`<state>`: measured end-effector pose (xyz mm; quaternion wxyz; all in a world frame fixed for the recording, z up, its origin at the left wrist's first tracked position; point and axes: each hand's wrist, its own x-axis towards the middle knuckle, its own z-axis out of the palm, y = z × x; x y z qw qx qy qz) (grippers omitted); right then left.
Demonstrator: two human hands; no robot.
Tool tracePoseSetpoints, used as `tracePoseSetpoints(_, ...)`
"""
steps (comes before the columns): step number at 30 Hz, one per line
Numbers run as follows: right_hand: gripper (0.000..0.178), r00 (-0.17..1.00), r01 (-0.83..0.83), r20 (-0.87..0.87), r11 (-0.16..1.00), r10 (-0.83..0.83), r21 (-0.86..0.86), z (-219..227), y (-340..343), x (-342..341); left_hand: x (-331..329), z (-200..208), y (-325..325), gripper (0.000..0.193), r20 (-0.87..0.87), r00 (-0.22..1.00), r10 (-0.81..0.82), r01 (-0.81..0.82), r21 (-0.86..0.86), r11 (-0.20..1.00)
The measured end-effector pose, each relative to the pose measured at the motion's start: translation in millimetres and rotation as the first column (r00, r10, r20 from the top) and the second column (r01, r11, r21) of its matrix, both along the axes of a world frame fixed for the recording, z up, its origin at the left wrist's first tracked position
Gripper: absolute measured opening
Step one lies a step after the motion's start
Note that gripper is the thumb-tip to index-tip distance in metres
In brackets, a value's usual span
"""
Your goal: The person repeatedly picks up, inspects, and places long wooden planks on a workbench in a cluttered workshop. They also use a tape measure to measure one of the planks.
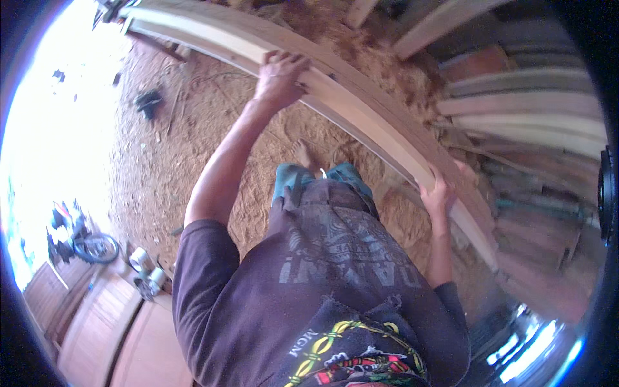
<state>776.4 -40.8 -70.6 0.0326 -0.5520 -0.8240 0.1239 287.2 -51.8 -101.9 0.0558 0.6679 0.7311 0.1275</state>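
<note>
A long, pale wooden plank runs slantwise across the view, from the far left down to the right. My left hand grips its near edge, fingers curled over the top. Farther right along the same edge, my right hand holds the plank, with some fingers hidden. Between the two hands the wood shows a lighter face and a browner one behind it. A small dark spot marks the wood to the right of my left hand.
Sawdust covers the ground around my bare feet. A dark object lies at the left. Several boards are stacked at right. Lower left are a motorcycle, some cans and wooden panels.
</note>
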Motion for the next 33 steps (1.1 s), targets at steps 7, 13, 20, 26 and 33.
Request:
tracePoseSetpoints(7,0.065,0.999,-0.034,0.009,0.989,0.033,0.147,3.7,-12.9,-9.7,-2.0,0.4,-9.4,0.049,0.017,1.0,-0.026,0.026,0.047,0.999)
tracePoseSetpoints(13,0.06,0.999,-0.035,-0.036,0.999,0.035,-0.005,19.2,1.3,-15.4,-8.8,7.7,1.7,0.054,-0.076,0.994,-0.083,0.088,0.059,0.994)
tracePoseSetpoints(20,0.062,0.999,0.01,-0.049,0.996,-0.014,-0.087,32.2,22.3,-2.7,5.5,24.1,21.3,0.052,-0.135,0.987,-0.085,0.082,-0.028,0.996)
tracePoseSetpoints(26,0.059,0.992,-0.021,-0.123,0.999,0.016,-0.041,47.0,62.8,37.1,41.0,35.3,52.9,0.063,-0.12,0.991,-0.051,0.043,-0.068,0.997)
tracePoseSetpoints(33,0.056,1.0,-0.01,-0.03,0.989,0.006,-0.149,39.2,89.6,68.2,81.8,5.2,83.9,0.061,-0.094,0.991,-0.099,0.088,-0.109,0.99)
